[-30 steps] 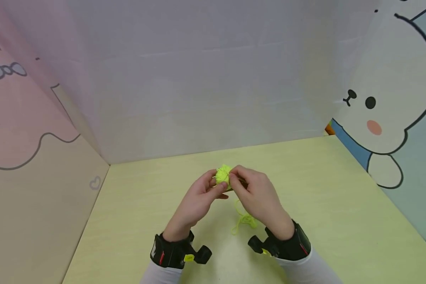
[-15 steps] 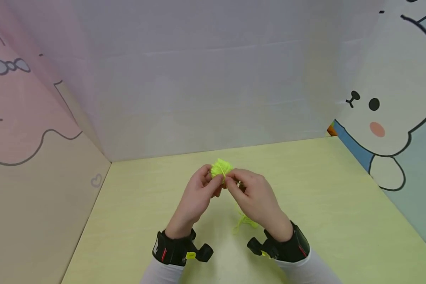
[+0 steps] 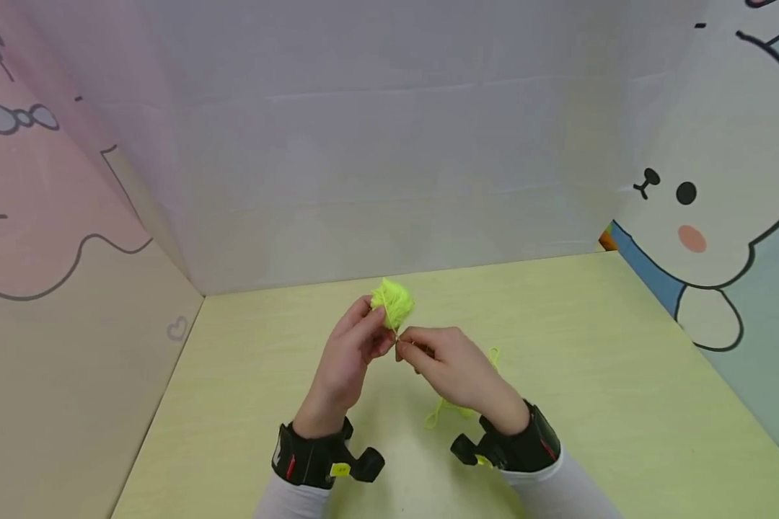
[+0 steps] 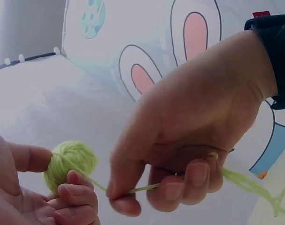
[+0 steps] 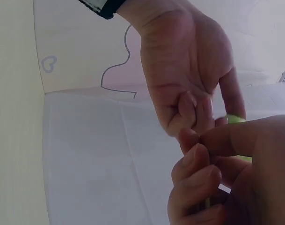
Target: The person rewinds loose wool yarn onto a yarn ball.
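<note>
A small ball of neon yellow yarn (image 3: 394,301) is held up over the table by my left hand (image 3: 349,349), the thumb and fingers gripping its lower left side. Just to the right, my right hand (image 3: 454,364) pinches the yarn strand (image 4: 99,185) between thumb and index finger. In the left wrist view the strand runs taut from the yarn ball (image 4: 69,164) to those fingertips, passes through the curled fingers and trails out behind as a loose tail (image 4: 250,183). The right wrist view shows only a sliver of the ball, mostly hidden behind fingers.
Loose yarn (image 3: 451,409) lies on the pale yellow table (image 3: 266,389), partly covered by my right forearm. A white sheet (image 3: 376,144) stands behind the table, with cartoon-printed panels on the left and right. Each wrist wears a black camera band (image 3: 311,455).
The yarn ball has moved up and left with my left hand and turned. My right hand has drawn slightly down and away, with a short length of strand now stretched between them.
</note>
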The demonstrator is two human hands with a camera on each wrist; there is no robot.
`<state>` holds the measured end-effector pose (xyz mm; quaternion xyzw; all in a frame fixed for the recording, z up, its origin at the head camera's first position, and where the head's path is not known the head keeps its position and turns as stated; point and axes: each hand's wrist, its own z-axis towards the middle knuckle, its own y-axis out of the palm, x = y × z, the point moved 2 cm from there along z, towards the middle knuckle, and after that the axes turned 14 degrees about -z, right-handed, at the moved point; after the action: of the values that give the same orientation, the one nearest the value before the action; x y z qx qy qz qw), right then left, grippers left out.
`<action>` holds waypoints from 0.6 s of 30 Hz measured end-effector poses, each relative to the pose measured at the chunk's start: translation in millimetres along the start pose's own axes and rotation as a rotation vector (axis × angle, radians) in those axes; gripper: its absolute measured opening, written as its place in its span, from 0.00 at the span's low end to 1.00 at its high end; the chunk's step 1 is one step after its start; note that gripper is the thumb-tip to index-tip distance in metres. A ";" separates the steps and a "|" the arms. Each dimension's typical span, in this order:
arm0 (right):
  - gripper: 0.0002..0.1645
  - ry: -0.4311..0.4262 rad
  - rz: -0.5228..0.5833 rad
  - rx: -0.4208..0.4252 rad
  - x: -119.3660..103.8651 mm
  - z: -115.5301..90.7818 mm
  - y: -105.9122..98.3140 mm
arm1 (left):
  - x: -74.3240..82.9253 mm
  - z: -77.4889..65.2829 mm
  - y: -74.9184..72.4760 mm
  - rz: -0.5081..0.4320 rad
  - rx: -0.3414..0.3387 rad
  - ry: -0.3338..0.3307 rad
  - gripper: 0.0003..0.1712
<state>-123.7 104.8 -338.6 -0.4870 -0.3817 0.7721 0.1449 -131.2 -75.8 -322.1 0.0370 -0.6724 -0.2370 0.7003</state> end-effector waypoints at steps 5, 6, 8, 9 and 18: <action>0.12 0.081 0.055 -0.036 11.7 1.0 -5.9 | 8.1 -2.2 -6.8 0.154 -0.068 -0.048 0.17; 0.12 0.087 0.066 -0.031 14.0 1.0 -7.9 | 9.5 -2.7 -8.2 0.188 -0.089 -0.060 0.16; 0.12 0.091 0.088 -0.014 17.6 0.8 -12.4 | 11.5 -3.6 -10.6 0.260 -0.139 -0.083 0.15; 0.12 0.090 0.094 -0.002 19.0 0.4 -14.7 | 12.3 -4.0 -11.2 0.298 -0.163 -0.089 0.14; 0.13 0.085 0.118 0.139 15.7 -5.1 -30.5 | 10.7 -4.0 -13.8 0.507 -0.198 -0.092 0.10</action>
<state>-131.5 136.7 -327.5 -0.5299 -0.2915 0.7824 0.1488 -131.4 -93.1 -317.6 -0.2119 -0.6648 -0.1204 0.7061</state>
